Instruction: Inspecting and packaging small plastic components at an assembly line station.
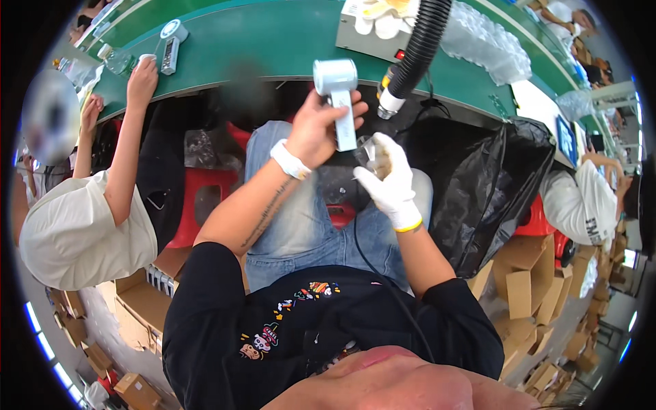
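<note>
In my bare left hand (318, 126), which wears a white wristband (290, 160), is a pale blue handheld fan (344, 102). Its round head points up and its handle hangs down past my fingers, over my lap. My right hand (391, 179) wears a white glove with a yellow cuff. Its fingers curl around a small, dark and partly clear thing (367, 152) beside the bottom of the fan's handle; what that is I cannot make out. Just above the right hand hangs a black corrugated hose (418, 55) with a metal nozzle (390, 106).
The green table (273, 44) runs ahead of me, bearing a grey box (369, 37) with white gloves on it and clear plastic packaging (485, 41). A black plastic bag (478, 191) stands at my right. Another person (85, 229) sits on the left, near a second fan (170, 55). Cardboard boxes (529, 273) lie behind.
</note>
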### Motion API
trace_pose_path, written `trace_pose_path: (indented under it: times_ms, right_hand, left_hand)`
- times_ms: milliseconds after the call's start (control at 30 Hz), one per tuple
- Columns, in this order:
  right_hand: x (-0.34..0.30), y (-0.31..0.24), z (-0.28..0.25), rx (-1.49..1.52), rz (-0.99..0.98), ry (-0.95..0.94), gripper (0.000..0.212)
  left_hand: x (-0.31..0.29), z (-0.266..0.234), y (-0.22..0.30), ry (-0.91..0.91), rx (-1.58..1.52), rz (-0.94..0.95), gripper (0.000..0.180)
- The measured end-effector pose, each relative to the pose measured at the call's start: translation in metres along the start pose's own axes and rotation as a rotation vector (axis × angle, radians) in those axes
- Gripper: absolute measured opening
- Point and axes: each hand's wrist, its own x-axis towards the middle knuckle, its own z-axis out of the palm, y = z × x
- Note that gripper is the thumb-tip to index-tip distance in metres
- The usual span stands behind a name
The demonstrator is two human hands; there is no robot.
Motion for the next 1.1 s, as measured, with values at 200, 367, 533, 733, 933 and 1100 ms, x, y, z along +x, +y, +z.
trace_pose_path:
  times_ms: [200, 367, 533, 733, 933, 1100]
  right_hand:
    - [-0.015, 0.002, 0.002, 0.078, 0.078, 0.080, 0.076]
    - [-0.011, 0.007, 0.012, -0.080, -0.091, 0.265, 0.074]
    - [0.000, 0.014, 0.007, -0.008, -0.091, 0.259, 0.070]
    - [0.024, 0.006, 0.012, 0.300, 0.006, 0.162, 0.058]
    - [0.035, -0.021, 0.010, 1.041, 0.409, 0.190, 0.069]
    - [0.025, -0.017, -0.006, 1.137, 0.660, -0.058, 0.070]
  left_hand:
    - [0.004, 0.022, -0.051, 0.039, 0.035, 0.056, 0.056]
    - [-0.003, 0.006, -0.064, -0.169, 0.432, 0.228, 0.061]
    - [-0.008, -0.006, -0.048, -0.114, 0.403, 0.422, 0.059]
    - [-0.009, -0.013, -0.032, 0.016, 0.466, 0.013, 0.057]
    - [-0.012, -0.021, -0.033, 0.035, 0.388, 0.119, 0.056]
    - [-0.012, -0.025, -0.033, 0.061, 0.350, 0.197, 0.055]
